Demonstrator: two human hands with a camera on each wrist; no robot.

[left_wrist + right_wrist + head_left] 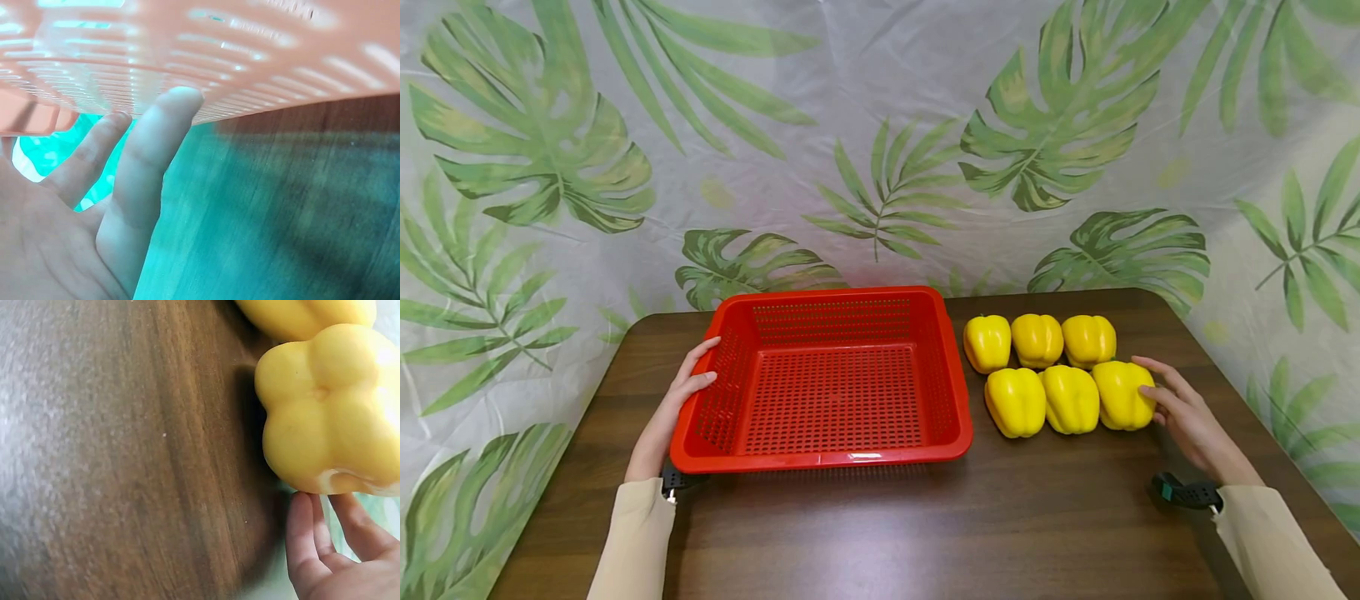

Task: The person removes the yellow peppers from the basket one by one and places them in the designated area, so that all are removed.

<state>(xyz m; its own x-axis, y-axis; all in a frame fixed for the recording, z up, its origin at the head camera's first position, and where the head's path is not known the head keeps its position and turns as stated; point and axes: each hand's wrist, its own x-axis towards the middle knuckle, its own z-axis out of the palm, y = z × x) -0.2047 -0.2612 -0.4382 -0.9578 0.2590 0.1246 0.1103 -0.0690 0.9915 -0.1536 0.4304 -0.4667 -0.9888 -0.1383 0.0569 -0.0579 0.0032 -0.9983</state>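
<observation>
A red perforated plastic basket stands on the table, with nothing in it. Against its left side rests my left hand, fingers extended. The left wrist view shows the fingers touching the slotted wall. On the right, the fingers of my right hand touch the right side of the nearest-right yellow bell pepper. In the right wrist view, the lobed end of this pepper faces the camera, and the fingertips meet its side without wrapping round it.
More yellow bell peppers lie right of the basket, three in the back row and two beside the touched one. The brown wooden table stretches in front. Behind it hangs a leaf-patterned cloth. Both wrists wear black straps.
</observation>
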